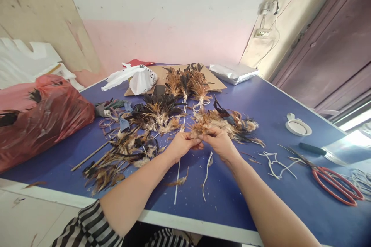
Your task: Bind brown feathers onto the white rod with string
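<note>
My left hand (183,146) and my right hand (216,142) meet over the middle of the blue table. Both pinch the same small bunch of brown feathers (199,128), their fingertips almost touching. Just behind my right hand spreads a pile of tan and dark feathers (228,121). To the left of my left hand lie a heap of black and brown feathers (158,112) and a looser scatter of feathers (127,150). Farther back, tied feather bunches (188,81) rest on a sheet of cardboard (216,79). A short white string (207,177) lies near my right wrist.
Red-handled scissors (333,183), a green-handled knife (313,148), tangled string (275,166) and a roll of tape (298,127) lie on the right. A red plastic bag (58,115) bulges at the left edge. A white bag (142,79) and a silver packet (233,73) stand at the back.
</note>
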The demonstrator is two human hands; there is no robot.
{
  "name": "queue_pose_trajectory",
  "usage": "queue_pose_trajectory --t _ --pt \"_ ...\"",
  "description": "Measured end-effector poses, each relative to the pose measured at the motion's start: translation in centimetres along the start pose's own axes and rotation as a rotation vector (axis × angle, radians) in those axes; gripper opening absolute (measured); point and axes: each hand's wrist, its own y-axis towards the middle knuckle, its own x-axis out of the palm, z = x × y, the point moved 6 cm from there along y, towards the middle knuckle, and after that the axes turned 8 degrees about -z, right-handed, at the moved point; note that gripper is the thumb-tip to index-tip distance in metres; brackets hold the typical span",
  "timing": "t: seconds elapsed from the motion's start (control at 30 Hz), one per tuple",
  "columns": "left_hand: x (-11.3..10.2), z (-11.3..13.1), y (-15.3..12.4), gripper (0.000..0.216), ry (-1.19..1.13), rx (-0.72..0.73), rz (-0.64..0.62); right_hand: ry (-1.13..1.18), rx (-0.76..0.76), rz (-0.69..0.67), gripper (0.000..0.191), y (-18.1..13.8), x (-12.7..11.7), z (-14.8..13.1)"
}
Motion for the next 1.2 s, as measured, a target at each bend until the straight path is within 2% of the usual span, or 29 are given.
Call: queue_pose_trajectory --t 0.17,0.47,0.57,0.63,0.73,0.8,0.9,1.0,1.07,1.2 --pt "0.4 0.2 -0.1 0.023 -0.048 0.026 -0.011 0.057 -0.021 0.019 0.015 0.0 -0.2 -0.3" --pt "0.4 -0.6 0.0 0.026 -0.138 -0.057 -0.051 0.023 0.026 -0.084 0.022 -0.1 0.5 0.0" --pt "0.7 -0.9 0.0 0.029 -0.208 -0.089 -0.090 -0.078 0.059 -0.109 0.026 -0.1 -0.5 -0.3" --pt "1.1 -0.9 -0.1 0.030 -0.261 -0.102 -0.118 -0.187 0.054 -0.069 0.027 -0.2 -2.1 -0.9" --pt "1.9 -1.1 -0.4 0.021 -0.349 -0.145 -0.184 -0.407 0.087 -0.024 0.024 -0.4 -4.5 -2.0" --pt "2.6 -1.4 -0.7 0.016 -0.406 -0.184 -0.237 -0.553 0.116 -0.069 0.021 -0.5 -5.2 -2.6" --pt "3.6 -2.1 -1.1 0.014 -0.484 -0.242 -0.315 -0.711 0.150 -0.198 0.016 -1.1 -5.1 -2.8" --pt "4.1 -3.0 -1.3 0.015 -0.543 -0.301 -0.350 -0.797 0.182 -0.310 0.015 -2.3 -4.5 -1.8" --pt "4.2 -3.5 -1.3 0.014 -0.564 -0.343 -0.334 -0.809 0.185 -0.304 0.017 -3.1 -4.2 -0.7" --pt "3.9 -4.2 -1.1 0.011 -0.593 -0.381 -0.270 -0.848 0.145 -0.203 0.019 -4.0 -4.1 0.9"
